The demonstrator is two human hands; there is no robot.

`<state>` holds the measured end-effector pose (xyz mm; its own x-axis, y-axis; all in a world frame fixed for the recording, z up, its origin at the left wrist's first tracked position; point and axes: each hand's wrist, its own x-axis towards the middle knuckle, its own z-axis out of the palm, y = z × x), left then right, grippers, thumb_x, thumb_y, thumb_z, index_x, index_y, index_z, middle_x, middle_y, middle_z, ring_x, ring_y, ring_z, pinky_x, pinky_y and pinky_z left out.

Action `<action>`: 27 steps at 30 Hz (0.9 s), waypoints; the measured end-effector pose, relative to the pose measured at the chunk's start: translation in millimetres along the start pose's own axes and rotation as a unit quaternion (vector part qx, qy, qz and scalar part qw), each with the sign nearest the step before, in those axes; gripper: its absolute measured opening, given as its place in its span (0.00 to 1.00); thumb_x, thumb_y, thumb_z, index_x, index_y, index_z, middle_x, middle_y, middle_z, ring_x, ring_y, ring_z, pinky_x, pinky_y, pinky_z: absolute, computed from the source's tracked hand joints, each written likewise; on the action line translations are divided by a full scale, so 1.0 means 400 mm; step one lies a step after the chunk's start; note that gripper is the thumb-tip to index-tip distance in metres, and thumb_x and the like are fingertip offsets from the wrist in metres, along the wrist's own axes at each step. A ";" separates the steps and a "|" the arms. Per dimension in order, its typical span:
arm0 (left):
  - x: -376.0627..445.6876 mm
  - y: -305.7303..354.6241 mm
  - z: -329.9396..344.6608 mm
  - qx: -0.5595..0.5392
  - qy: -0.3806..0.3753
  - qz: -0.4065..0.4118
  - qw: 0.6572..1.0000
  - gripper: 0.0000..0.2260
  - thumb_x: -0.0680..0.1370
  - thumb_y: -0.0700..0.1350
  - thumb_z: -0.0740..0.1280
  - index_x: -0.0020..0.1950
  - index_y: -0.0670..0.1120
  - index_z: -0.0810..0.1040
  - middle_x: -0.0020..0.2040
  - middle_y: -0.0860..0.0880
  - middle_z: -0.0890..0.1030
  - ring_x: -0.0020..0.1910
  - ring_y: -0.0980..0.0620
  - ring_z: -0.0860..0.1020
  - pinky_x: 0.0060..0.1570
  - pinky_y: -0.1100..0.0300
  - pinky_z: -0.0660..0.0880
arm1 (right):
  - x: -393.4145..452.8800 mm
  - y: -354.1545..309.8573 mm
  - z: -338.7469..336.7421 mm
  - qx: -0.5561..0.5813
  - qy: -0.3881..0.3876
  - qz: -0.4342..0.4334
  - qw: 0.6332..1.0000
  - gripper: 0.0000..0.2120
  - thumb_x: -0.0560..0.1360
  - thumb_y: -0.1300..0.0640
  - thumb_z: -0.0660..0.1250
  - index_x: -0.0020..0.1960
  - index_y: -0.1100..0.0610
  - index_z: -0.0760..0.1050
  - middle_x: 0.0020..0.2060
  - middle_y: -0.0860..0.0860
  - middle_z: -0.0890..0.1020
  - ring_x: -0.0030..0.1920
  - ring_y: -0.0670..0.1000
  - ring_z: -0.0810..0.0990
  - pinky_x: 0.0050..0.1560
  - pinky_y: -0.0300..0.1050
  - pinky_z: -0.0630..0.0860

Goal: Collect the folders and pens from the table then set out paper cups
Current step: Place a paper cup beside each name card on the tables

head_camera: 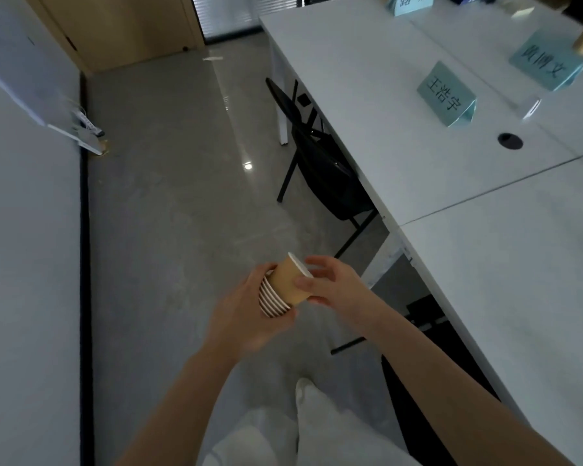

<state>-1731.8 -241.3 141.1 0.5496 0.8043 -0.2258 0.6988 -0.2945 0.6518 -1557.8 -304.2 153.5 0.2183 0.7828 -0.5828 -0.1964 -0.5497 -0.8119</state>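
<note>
Nearest, the left hand (249,314) cupped the rim end of a nested stack of paper cups (280,295), held sideways over the floor beside the table (485,280). Just beyond, the right hand (330,284) pinched the outermost cup (288,280), thumb on its wall and fingers around its base. Freeing one cup probably called for a slight twist while the left hand gripped the rest firmly, without crushing the rim. Farther off, folded name cards (446,94) marked seats, likely where cups belonged. No folders or pens showed.
</note>
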 end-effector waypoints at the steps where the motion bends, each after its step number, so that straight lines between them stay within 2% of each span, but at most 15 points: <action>1: 0.037 0.000 -0.007 -0.008 -0.006 -0.001 1.000 0.34 0.63 0.62 0.73 0.67 0.60 0.66 0.54 0.61 0.78 0.48 0.58 0.79 0.44 0.58 0.77 | 0.030 -0.019 -0.012 0.015 0.010 0.005 1.000 0.29 0.71 0.56 0.74 0.69 0.54 0.67 0.63 0.54 0.76 0.59 0.54 0.79 0.59 0.50 0.79; 4: 0.144 0.000 -0.027 -0.023 -0.015 -0.011 1.000 0.37 0.62 0.64 0.72 0.68 0.59 0.65 0.52 0.60 0.78 0.44 0.62 0.78 0.40 0.64 0.73 | 0.114 -0.066 -0.037 0.060 0.033 0.013 0.998 0.30 0.71 0.56 0.75 0.69 0.52 0.67 0.63 0.53 0.75 0.58 0.54 0.80 0.56 0.49 0.80; 9: 0.317 0.006 -0.078 -0.033 -0.028 -0.004 0.999 0.35 0.65 0.56 0.77 0.68 0.55 0.66 0.48 0.60 0.77 0.41 0.66 0.75 0.37 0.71 0.68 | 0.240 -0.162 -0.060 0.086 0.082 0.003 0.993 0.29 0.73 0.57 0.72 0.71 0.54 0.66 0.62 0.54 0.75 0.54 0.53 0.81 0.55 0.50 0.81; 11: 0.403 -0.002 -0.107 -0.040 -0.029 0.008 0.999 0.36 0.64 0.56 0.78 0.67 0.55 0.66 0.48 0.58 0.77 0.43 0.63 0.77 0.39 0.67 0.71 | 0.302 -0.206 -0.069 0.094 0.115 -0.012 0.989 0.28 0.73 0.56 0.73 0.70 0.54 0.66 0.62 0.54 0.75 0.53 0.54 0.82 0.54 0.51 0.81; 14: 0.524 -0.005 -0.151 -0.034 -0.051 0.021 0.998 0.38 0.61 0.60 0.78 0.66 0.55 0.66 0.50 0.57 0.77 0.46 0.58 0.78 0.46 0.57 0.76 | 0.387 -0.272 -0.078 0.098 0.162 -0.029 0.981 0.29 0.72 0.56 0.74 0.70 0.54 0.67 0.62 0.53 0.75 0.54 0.53 0.82 0.52 0.50 0.82; 19: 0.727 0.004 -0.226 -0.023 -0.080 0.048 0.995 0.34 0.60 0.61 0.78 0.59 0.58 0.67 0.48 0.59 0.77 0.46 0.61 0.77 0.42 0.63 0.73 | 0.517 -0.367 -0.111 0.113 0.253 -0.047 0.960 0.30 0.70 0.57 0.76 0.69 0.52 0.68 0.61 0.51 0.75 0.54 0.51 0.80 0.50 0.49 0.83; 22: 0.841 0.024 -0.248 -0.037 -0.071 0.063 0.995 0.32 0.59 0.60 0.79 0.57 0.58 0.69 0.48 0.59 0.77 0.46 0.60 0.78 0.46 0.57 0.78 | 0.582 -0.404 -0.147 0.132 0.294 -0.045 0.946 0.31 0.70 0.58 0.75 0.69 0.52 0.67 0.61 0.52 0.74 0.56 0.53 0.80 0.51 0.49 0.82; 27: 1.004 0.096 -0.251 -0.006 -0.085 0.092 0.992 0.28 0.62 0.62 0.76 0.56 0.59 0.68 0.45 0.57 0.77 0.42 0.58 0.78 0.42 0.55 0.79 | 0.692 -0.443 -0.250 0.139 0.355 -0.029 0.924 0.38 0.69 0.58 0.76 0.73 0.51 0.61 0.63 0.50 0.71 0.59 0.54 0.77 0.53 0.51 0.81</action>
<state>-1530.1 122.3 148.0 0.7369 0.6392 -0.2200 0.5749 -0.4213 0.7015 -1367.1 -19.4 132.7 0.7884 0.3658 -0.4946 -0.3813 -0.3405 -0.8595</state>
